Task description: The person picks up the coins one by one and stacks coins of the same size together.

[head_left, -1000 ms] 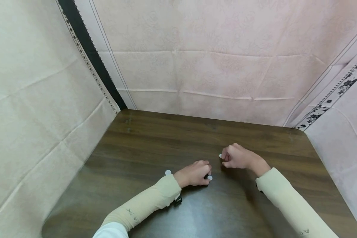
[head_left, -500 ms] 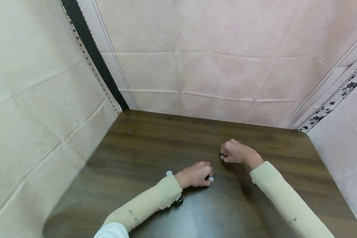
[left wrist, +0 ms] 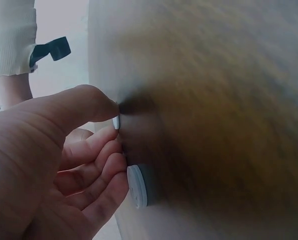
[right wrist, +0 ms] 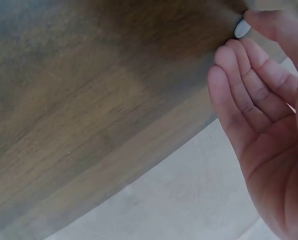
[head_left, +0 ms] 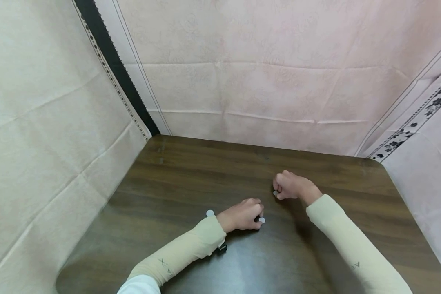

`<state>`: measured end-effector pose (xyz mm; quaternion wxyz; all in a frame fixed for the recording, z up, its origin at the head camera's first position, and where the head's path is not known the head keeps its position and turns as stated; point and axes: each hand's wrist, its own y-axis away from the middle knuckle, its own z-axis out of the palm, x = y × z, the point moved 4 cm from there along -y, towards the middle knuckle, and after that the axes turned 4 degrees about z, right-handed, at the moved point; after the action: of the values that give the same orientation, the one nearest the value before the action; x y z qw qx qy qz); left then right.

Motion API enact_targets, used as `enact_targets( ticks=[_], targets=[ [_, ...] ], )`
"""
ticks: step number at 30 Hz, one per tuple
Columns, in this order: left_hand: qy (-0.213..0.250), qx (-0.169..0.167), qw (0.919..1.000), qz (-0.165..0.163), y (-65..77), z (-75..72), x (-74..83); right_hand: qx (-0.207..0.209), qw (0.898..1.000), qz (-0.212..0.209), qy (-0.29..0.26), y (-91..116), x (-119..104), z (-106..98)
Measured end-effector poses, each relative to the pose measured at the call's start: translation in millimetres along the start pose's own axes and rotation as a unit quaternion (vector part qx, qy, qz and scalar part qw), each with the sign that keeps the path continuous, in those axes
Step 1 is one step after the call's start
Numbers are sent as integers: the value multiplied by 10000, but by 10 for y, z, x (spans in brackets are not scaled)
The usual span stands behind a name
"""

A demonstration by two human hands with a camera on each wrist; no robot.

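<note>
My left hand (head_left: pixel 244 214) is low over the wooden table, its thumb and index finger pinching the edge of a small white disc (head_left: pixel 262 220). The left wrist view shows this disc (left wrist: pixel 116 121) nearly edge-on at the tabletop. A second white disc (left wrist: pixel 137 186) lies flat beside the little finger there; in the head view a disc (head_left: pixel 210 213) appears just past the left cuff. Farther back and to the right, my right hand (head_left: pixel 292 187) pinches another white disc (head_left: pixel 276 192) between thumb and index finger. Most of that disc (right wrist: pixel 242 29) shows in the right wrist view.
The brown wooden table (head_left: pixel 191 171) has rounded corners. Pale cloth (head_left: pixel 264 94) hangs along its back edge, with more cloth (head_left: pixel 51 155) on the left and at the right. A dark wrist-camera mount (head_left: pixel 222 247) sits under the left cuff.
My right hand has shifted slightly toward the back of the table, and its disc now shows lower between the fingertips. The left hand and the loose disc have stayed about where they were.
</note>
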<state>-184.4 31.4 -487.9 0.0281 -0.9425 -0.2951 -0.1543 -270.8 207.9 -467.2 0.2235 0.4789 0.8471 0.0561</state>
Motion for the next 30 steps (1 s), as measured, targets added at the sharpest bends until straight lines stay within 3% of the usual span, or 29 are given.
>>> enact_targets(
  ticks=[9,19,30],
  targets=[
    [-32,-26,10000,-24,-1,-12,-3,9,9980,-141,615,-84,-41,33],
    [-60,13,10000,40,0,3,6,333,9918,-292,1199,-110,-51,87],
    [-31,6,10000,12,-6,8,-12,276,9965,-186,765,-40,-73,38]
  ],
)
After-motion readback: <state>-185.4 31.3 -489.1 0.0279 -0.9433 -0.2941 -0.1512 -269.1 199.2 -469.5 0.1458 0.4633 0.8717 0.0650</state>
